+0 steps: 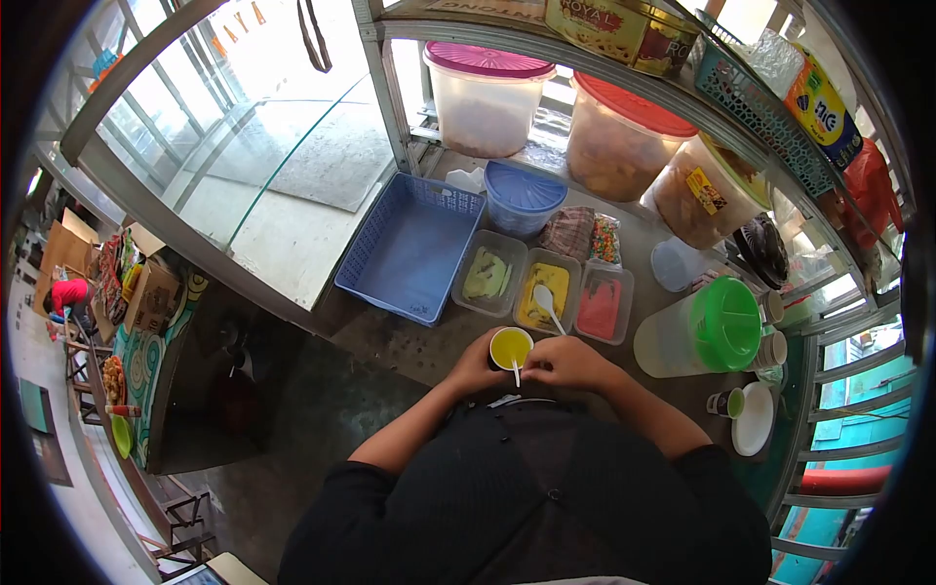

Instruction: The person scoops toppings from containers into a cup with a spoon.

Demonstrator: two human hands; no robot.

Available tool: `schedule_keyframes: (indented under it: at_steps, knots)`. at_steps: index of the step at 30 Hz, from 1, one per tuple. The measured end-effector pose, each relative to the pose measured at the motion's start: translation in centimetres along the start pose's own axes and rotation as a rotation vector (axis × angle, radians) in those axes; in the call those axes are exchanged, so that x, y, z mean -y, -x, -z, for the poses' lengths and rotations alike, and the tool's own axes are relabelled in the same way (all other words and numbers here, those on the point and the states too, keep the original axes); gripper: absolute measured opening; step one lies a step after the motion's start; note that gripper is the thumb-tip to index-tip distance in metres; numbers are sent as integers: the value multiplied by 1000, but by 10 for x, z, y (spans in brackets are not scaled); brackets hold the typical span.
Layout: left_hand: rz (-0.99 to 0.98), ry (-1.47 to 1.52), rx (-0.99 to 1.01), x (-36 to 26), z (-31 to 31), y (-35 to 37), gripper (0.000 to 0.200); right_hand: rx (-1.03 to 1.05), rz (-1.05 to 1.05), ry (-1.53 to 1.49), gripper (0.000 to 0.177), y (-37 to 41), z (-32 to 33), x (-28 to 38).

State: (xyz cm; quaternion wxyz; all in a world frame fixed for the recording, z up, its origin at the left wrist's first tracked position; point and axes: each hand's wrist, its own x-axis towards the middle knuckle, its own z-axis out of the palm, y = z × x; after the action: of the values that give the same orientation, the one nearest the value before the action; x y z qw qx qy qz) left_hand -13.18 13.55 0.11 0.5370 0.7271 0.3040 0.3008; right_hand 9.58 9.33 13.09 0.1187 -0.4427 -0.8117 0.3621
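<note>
My left hand [473,366] is wrapped round a small cup [511,348] with yellow contents, held upright near my body. A white spoon or stick [517,374] stands at the cup's near side. Beside it my right hand [564,364] is closed, its fingertips pinched at the cup's right edge; what they grip is too small to tell. Just beyond are three open tubs: pale green [487,274], yellow [544,292] and pink-red [600,304]. A white spoon [548,304] rests in the yellow tub.
A blue basket [414,244] lies left of the tubs, with a blue-lidded container [524,200] behind them. At right stand a green-lidded jug [697,327] and white plates [753,419]. Large lidded tubs [487,102] line the back. A person [70,294] is at far left.
</note>
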Motion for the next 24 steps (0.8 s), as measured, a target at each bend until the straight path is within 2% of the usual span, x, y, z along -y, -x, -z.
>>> schedule_keyframes:
  at_steps: [3, 9, 12, 18, 24]
  knots:
    - [-1, -13, 3, -3, 1, 0, 81, -30, -22, 4, 32, -6, 0, -4]
    - [16, 3, 2, 0, 0, 1, 81, 190, -179, -54, 19, -6, 10, 32]
    - [4, -30, -7, 2, 0, 1, 80, 84, -58, -28, 19, -8, -7, 17]
    - [19, 8, -8, -4, 0, 1, 79, -278, -53, -113, 19, -13, -9, 2]
    - [37, 31, 2, -10, 1, 0, 80, -380, -40, 8, 21, -13, -6, 0]
